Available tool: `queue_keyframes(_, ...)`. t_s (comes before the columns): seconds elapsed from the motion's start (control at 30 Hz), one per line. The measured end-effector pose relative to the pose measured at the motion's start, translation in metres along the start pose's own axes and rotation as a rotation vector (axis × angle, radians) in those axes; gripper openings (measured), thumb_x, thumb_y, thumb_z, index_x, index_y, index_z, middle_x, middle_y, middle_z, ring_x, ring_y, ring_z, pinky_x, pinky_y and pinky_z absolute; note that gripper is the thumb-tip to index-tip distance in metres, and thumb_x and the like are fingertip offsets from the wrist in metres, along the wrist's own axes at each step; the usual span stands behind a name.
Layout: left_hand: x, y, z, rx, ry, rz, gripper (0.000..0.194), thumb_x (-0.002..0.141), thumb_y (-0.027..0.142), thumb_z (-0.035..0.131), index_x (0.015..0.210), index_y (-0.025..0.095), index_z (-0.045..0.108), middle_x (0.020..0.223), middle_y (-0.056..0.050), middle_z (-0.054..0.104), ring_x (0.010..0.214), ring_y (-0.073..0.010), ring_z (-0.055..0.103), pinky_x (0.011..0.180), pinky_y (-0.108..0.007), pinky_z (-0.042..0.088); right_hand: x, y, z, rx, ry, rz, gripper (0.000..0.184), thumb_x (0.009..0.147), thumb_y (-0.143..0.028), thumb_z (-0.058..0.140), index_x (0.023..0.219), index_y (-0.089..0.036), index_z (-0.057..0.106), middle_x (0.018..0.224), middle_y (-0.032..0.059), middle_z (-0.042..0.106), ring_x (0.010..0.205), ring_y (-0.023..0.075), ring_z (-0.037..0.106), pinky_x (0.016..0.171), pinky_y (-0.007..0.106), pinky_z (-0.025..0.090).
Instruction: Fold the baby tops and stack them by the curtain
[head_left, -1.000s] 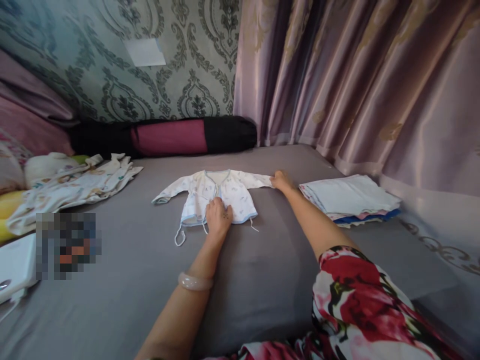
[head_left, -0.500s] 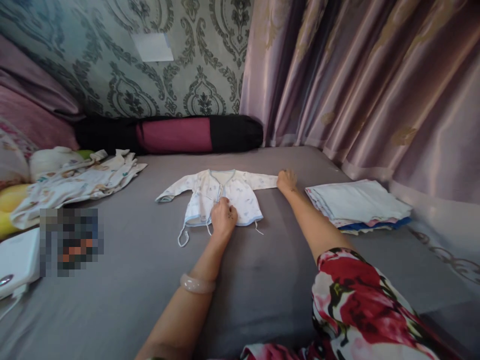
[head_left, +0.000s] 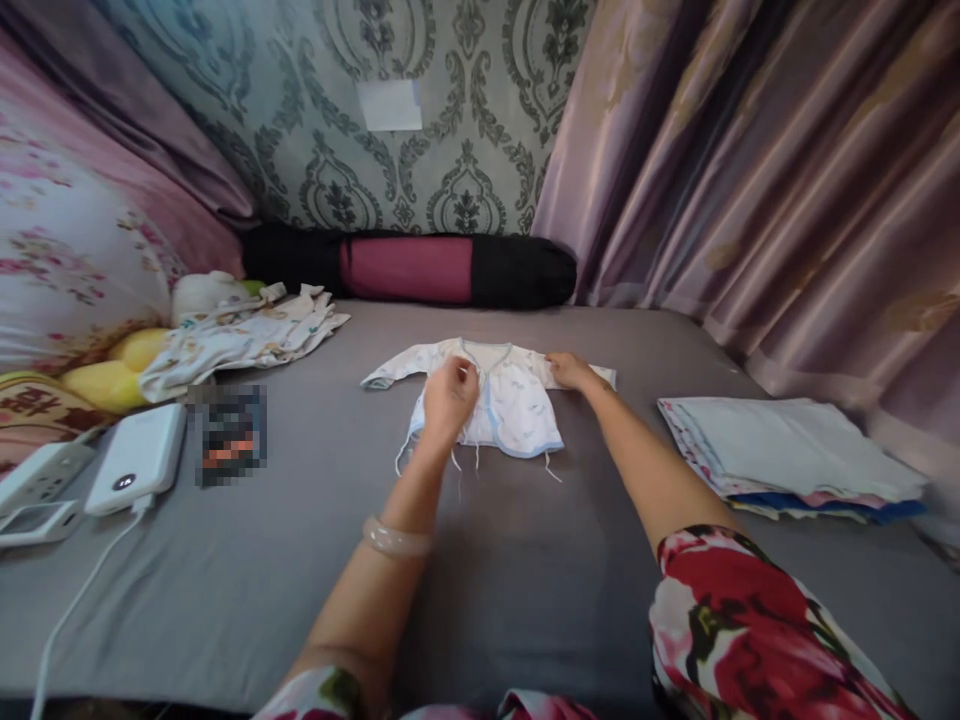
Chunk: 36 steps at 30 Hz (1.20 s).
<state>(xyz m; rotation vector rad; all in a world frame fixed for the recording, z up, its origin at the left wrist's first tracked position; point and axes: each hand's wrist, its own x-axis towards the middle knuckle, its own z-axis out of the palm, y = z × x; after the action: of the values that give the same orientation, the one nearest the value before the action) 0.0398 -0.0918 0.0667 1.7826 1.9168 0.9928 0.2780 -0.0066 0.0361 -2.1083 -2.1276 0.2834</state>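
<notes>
White, blue-edged cloth jacket [head_left: 525,405], probably light and limp, suits seam grips; right hand [head_left: 571,371] touches sleeve [head_left: 605,377], left hand [head_left: 448,395] apart, hold unclear.

A home, likely a bedroom: patterned wallpaper [head_left: 300,110], draped curtains [head_left: 675,150], a floral pillow [head_left: 67,260] and grey sheet [head_left: 300,590].

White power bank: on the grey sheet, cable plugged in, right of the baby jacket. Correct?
Wrong side: the head view shows the power bank left of the baby jacket. It does lie on the grey sheet, cable plugged in.
</notes>
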Motion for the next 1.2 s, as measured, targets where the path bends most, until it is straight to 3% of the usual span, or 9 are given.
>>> queue_keyframes(0.13, 0.044, -0.055, -0.051, 0.101, 0.127, -0.136, 0.029, 0.085, 0.028, 0.051, 0.104, 0.015, 0.067, 0.100, -0.010, 0.071, 0.098, -0.0232, 0.065, 0.084, -0.032, 0.047, 0.008, -0.026, -0.003, 0.027, 0.026, -0.014, 0.032, 0.095, -0.036, 0.057, 0.123, -0.019, 0.059, 0.124, 0.0088, 0.060, 0.106, 0.0214, 0.061, 0.089, 0.039, 0.053)
queue_keyframes(0.27, 0.067, -0.120, -0.076, 0.231, -0.057, -0.337, 0.053, 0.069, 0.028, 0.070, 0.119, 0.014, 0.060, 0.112, -0.014, 0.069, 0.106, -0.0288, 0.064, 0.084, -0.033, 0.048, 0.019, -0.075, 0.005, 0.114, 0.030, -0.082, 0.026, 0.097, -0.022, 0.046, 0.106, -0.021, 0.070, 0.111, 0.0064, 0.070, 0.106, 0.0193, 0.063, 0.086, 0.025, 0.046)
queue_keyframes(0.33, 0.071, -0.140, -0.078, 0.228, -0.130, -0.407, 0.065, 0.064, 0.033, 0.076, 0.123, 0.015, 0.056, 0.116, -0.014, 0.067, 0.105, -0.0282, 0.065, 0.079, -0.031, 0.049, 0.022, -0.100, 0.012, 0.152, -0.026, -0.141, 0.026, 0.094, -0.021, 0.046, 0.102, -0.020, 0.071, 0.110, 0.0062, 0.072, 0.105, 0.0193, 0.063, 0.083, 0.024, 0.046)
queue_keyframes(0.43, 0.074, -0.151, -0.071, 0.202, -0.200, -0.460, 0.068, 0.062, 0.037, 0.077, 0.122, 0.015, 0.055, 0.117, -0.015, 0.067, 0.101, -0.0268, 0.066, 0.072, -0.028, 0.049, 0.022, -0.127, 0.024, 0.142, -0.085, -0.129, 0.027, 0.092, -0.028, 0.049, 0.106, -0.019, 0.070, 0.112, 0.0094, 0.071, 0.107, 0.0230, 0.063, 0.084, 0.027, 0.046)
queue_keyframes(0.63, 0.079, -0.149, -0.053, 0.182, -0.156, -0.464, 0.042, 0.071, 0.044, 0.068, 0.101, 0.016, 0.064, 0.086, -0.008, 0.071, 0.080, -0.0233, 0.067, 0.061, -0.027, 0.044, 0.020, -0.137, 0.041, 0.025, -0.066, -0.093, 0.034, 0.089, -0.025, 0.051, 0.120, -0.016, 0.061, 0.126, 0.0139, 0.063, 0.116, 0.0274, 0.059, 0.092, 0.035, 0.045)
queue_keyframes(0.77, 0.083, -0.149, -0.049, 0.252, -0.128, -0.388, 0.034, 0.075, 0.042, 0.063, 0.098, 0.017, 0.064, 0.084, -0.008, 0.069, 0.083, -0.0249, 0.065, 0.065, -0.029, 0.043, 0.018, -0.133, 0.037, 0.002, -0.069, -0.144, 0.033, 0.090, -0.018, 0.046, 0.121, -0.016, 0.057, 0.122, 0.0135, 0.064, 0.114, 0.0275, 0.059, 0.093, 0.037, 0.044)
queue_keyframes(0.9, 0.086, -0.149, -0.052, 0.466, 0.028, -0.141, 0.024, 0.082, 0.025, 0.053, 0.101, 0.018, 0.064, 0.101, -0.013, 0.067, 0.101, -0.0294, 0.060, 0.082, -0.037, 0.042, 0.013, -0.131, 0.035, -0.106, 0.047, -0.217, 0.035, 0.088, -0.010, 0.044, 0.121, -0.013, 0.057, 0.118, 0.0157, 0.064, 0.113, 0.0275, 0.057, 0.095, 0.038, 0.040)
queue_keyframes(1.0, 0.087, -0.151, -0.057, 0.655, 0.142, 0.053, 0.030, 0.081, 0.013, 0.046, 0.104, 0.018, 0.063, 0.109, -0.015, 0.062, 0.110, -0.0328, 0.052, 0.088, -0.043, 0.038, 0.007, -0.131, 0.036, -0.171, 0.092, -0.243, 0.036, 0.087, -0.009, 0.049, 0.122, -0.010, 0.056, 0.119, 0.0177, 0.062, 0.113, 0.0287, 0.055, 0.096, 0.039, 0.039)
queue_keyframes(1.2, 0.093, -0.171, -0.065, 0.843, 0.084, 0.296, 0.029, 0.085, 0.012, 0.043, 0.099, 0.021, 0.067, 0.111, -0.015, 0.060, 0.109, -0.0325, 0.048, 0.091, -0.045, 0.034, -0.005, -0.133, 0.033, -0.220, 0.111, -0.354, 0.038, 0.090, -0.004, 0.039, 0.122, -0.014, 0.058, 0.122, 0.0177, 0.057, 0.112, 0.0275, 0.053, 0.092, 0.038, 0.041)
